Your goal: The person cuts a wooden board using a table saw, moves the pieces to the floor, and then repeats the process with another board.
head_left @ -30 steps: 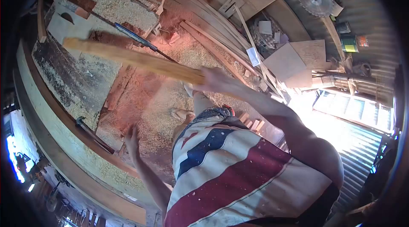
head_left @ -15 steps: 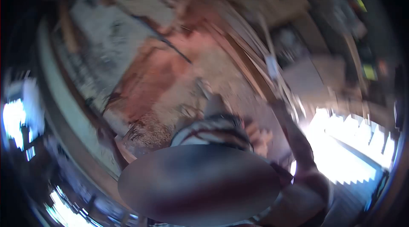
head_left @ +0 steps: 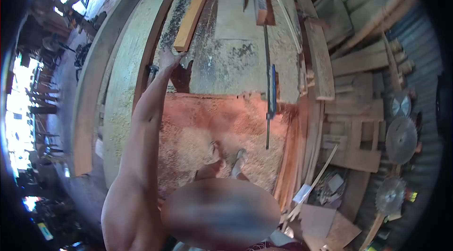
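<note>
My left hand (head_left: 171, 58) reaches far forward over the workbench (head_left: 214, 69), its fingers closed about the near end of a long orange-brown wooden beam (head_left: 197, 10). The beam runs away from me along the bench top; part of my grip is hidden under its end. To the right, a dark bar clamp (head_left: 267, 62) with a blue part extends past the bench's near edge. Beyond it lies a shorter piece of wood (head_left: 260, 3). My right hand is out of view.
Sawdust (head_left: 188, 156) covers the floor around my feet. Long planks (head_left: 120, 90) run along the left. Boards (head_left: 318, 60) lean at the right, where round saw blades (head_left: 401, 140) hang by a corrugated wall. A thin stick (head_left: 325, 168) slants among offcuts.
The view has swung round from a blurred, tilted angle to face the bench squarely. My left arm now stretches forward to the beam; the right arm has left the view.
</note>
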`<move>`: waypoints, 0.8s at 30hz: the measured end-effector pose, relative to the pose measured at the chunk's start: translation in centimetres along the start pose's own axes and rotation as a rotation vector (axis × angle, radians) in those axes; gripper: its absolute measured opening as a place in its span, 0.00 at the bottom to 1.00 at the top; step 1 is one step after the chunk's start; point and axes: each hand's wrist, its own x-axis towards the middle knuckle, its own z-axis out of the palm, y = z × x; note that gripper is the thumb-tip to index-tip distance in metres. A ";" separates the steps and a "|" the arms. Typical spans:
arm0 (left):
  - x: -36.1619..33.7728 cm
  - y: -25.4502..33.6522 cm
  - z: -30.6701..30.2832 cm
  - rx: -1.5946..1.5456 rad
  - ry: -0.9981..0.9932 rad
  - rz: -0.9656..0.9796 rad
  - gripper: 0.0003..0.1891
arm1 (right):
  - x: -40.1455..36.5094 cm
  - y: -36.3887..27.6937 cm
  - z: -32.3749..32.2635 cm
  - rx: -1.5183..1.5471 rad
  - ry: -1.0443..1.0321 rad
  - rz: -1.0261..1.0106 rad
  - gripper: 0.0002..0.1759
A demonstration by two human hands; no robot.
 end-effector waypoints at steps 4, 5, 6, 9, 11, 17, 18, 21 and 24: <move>7.9 0.8 4.8 -0.132 -0.024 -0.019 0.53 | -5.2 -5.2 -2.3 -0.088 -0.119 -0.117 0.37; 8.9 0.9 5.5 -0.178 -0.053 -0.058 0.51 | -5.6 -7.5 -3.4 -0.043 -0.161 -0.084 0.35; 9.4 1.3 5.5 -0.222 -0.079 -0.102 0.48 | -5.1 -9.8 -4.7 -0.043 -0.182 -0.094 0.34; 9.0 0.2 9.1 -0.465 -0.081 -0.153 0.36 | -5.9 -16.0 -9.3 -0.113 -0.250 -0.168 0.29; 3.2 2.5 8.8 -0.659 0.108 -0.260 0.28 | -6.3 -19.2 -15.0 -0.275 -0.283 -0.288 0.26; -26.8 -2.1 5.5 -0.530 -0.004 -0.263 0.36 | -9.9 -46.9 -34.0 0.523 -0.132 -0.636 0.24; -32.5 -4.4 4.5 -0.520 -0.120 -0.284 0.36 | -9.7 -51.5 -34.8 0.620 -0.176 -0.711 0.24; -50.0 -10.5 -1.2 -0.504 -0.153 -0.421 0.34 | 0.1 -62.2 -33.2 0.818 -0.559 -0.716 0.42; -66.7 -15.4 -7.8 -0.558 -0.233 -0.647 0.29 | -4.3 -70.3 -30.5 0.915 -0.748 -0.759 0.47</move>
